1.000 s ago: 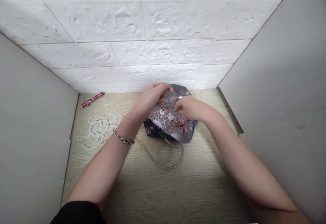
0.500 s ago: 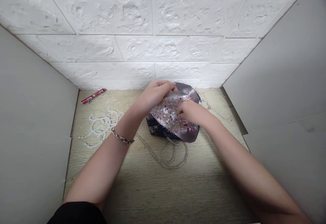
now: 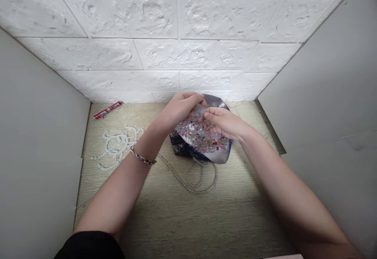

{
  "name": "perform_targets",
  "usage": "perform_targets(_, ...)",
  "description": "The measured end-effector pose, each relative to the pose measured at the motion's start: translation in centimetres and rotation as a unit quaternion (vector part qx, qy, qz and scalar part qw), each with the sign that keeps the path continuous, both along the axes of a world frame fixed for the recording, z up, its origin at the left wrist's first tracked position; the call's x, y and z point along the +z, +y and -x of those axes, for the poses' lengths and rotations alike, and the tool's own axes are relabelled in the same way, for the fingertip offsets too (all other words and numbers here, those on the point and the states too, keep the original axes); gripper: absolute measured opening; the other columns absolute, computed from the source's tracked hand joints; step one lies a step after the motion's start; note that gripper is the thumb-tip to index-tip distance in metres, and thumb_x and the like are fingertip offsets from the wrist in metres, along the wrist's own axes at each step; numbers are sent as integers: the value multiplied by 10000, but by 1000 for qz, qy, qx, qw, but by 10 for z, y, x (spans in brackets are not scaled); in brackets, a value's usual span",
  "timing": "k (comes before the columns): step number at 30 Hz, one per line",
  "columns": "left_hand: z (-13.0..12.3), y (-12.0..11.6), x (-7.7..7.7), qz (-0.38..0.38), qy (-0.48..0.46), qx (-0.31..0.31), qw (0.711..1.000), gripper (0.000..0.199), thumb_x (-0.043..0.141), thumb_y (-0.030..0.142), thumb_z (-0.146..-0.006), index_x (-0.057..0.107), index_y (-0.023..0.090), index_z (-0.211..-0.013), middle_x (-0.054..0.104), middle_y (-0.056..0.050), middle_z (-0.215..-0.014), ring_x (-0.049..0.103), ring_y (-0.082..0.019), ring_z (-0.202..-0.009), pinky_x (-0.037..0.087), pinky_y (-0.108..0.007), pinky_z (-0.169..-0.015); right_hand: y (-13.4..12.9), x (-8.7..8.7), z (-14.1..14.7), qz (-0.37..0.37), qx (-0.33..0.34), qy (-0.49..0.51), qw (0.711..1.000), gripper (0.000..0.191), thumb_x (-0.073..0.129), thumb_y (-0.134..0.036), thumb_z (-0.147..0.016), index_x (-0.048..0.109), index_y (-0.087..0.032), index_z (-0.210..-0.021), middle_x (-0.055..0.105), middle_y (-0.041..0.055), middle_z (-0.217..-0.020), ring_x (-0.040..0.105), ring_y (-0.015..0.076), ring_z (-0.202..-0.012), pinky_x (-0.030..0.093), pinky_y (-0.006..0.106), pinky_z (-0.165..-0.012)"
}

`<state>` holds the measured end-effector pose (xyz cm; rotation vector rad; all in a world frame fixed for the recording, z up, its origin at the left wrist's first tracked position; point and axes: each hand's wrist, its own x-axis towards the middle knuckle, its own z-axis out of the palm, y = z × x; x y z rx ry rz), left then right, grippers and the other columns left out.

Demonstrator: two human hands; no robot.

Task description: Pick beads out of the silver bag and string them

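A dark blue patterned bag (image 3: 188, 151) with a silvery lining lies opened out near the wall. Small pink, red, clear and yellow beads (image 3: 203, 140) are heaped on the lining. Over the bag's left back part, my left hand (image 3: 179, 107) has its thumb and fingers pinched together; whatever is between them is too small to make out. Just above the beads, on the right, hovers my right hand (image 3: 225, 122) with loosely bent fingers apart. I see nothing in it. A strand of clear beads (image 3: 203, 191) loops on the table in front of the bag.
Coiled white bead strands (image 3: 118, 145) lie left of my left forearm. A narrow red packet (image 3: 108, 109) sits at the back left corner. Thin threads trail over the wooden tabletop (image 3: 182, 223). White brick wall (image 3: 156, 54) closes the back, with grey panels on both sides.
My right hand has lifted off the beads, moved slightly back and uncurled its fingers. The left hand stays in place, still pinched.
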<state>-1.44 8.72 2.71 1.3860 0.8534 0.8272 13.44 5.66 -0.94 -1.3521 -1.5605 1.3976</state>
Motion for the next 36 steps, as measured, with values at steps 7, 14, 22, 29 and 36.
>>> perform_targets(7,4,4,1,-14,9,-4,1000,226,458,285,-712,559,118,-599,264,41,-437,231,-11,-376,140,-189,-409,6,2,-10,132,-89,272,949,113,505,-279,-720,495,-166,-726,548,6,-672,492,58,-552,437,194,-556)
perform_targets(14,0,0,-3,-11,75,-39,996,212,500,324,-673,596,140,-629,295,45,-400,209,-30,-346,130,-200,-363,5,2,-9,81,-105,300,945,103,575,-225,-666,539,-167,-743,579,-1,-726,517,54,-607,440,197,-623)
perform_targets(22,-2,-4,-2,-53,140,-82,985,215,439,315,-692,565,142,-677,434,30,-496,317,-36,-403,224,-178,-385,6,-13,-1,57,-96,395,912,87,585,-195,-665,574,-162,-744,595,-11,-668,555,83,-678,457,254,-699)
perform_targets(29,-3,-1,-10,-24,155,-72,985,154,385,231,-672,467,145,-575,410,29,-468,326,-35,-379,222,-182,-374,4,-12,3,37,-103,431,895,60,575,-172,-672,590,-164,-730,626,5,-758,570,109,-741,458,271,-721)
perform_targets(36,-10,-9,-9,-73,120,-43,989,182,386,217,-681,408,146,-515,331,48,-465,276,-36,-417,221,-190,-413,3,-12,7,42,-119,476,870,59,572,-152,-673,587,-170,-728,631,-10,-731,575,92,-705,472,253,-702)
